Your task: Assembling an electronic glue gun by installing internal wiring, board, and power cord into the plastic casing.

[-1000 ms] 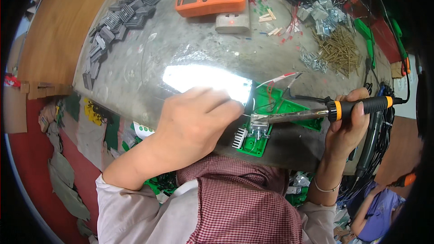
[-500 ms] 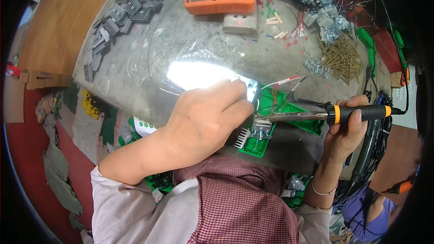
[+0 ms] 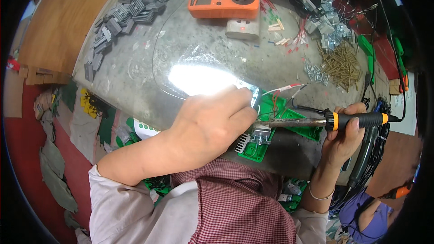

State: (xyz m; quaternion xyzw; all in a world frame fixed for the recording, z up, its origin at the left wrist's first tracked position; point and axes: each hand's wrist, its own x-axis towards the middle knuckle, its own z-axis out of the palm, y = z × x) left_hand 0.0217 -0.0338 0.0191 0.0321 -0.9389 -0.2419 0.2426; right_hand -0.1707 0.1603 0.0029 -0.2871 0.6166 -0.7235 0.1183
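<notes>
Fingers: right hand (image 3: pixel 346 138) clenched on soldering iron (image 3: pixel 325 121); left hand (image 3: pixel 212 122) curled, grasp unclear, over green board (image 3: pixel 280 108).

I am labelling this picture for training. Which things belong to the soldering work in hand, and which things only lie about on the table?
In use:
- soldering iron, held by right hand
- green circuit board, under left hand
- heat sink on the board

Lying about:
- orange meter
- grey heat sinks
- brass screws
- white adapter

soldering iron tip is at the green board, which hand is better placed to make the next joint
Right. The right hand already has the soldering iron in its grip, tip over the green board. The left hand rests on the board, steadying it.
</notes>
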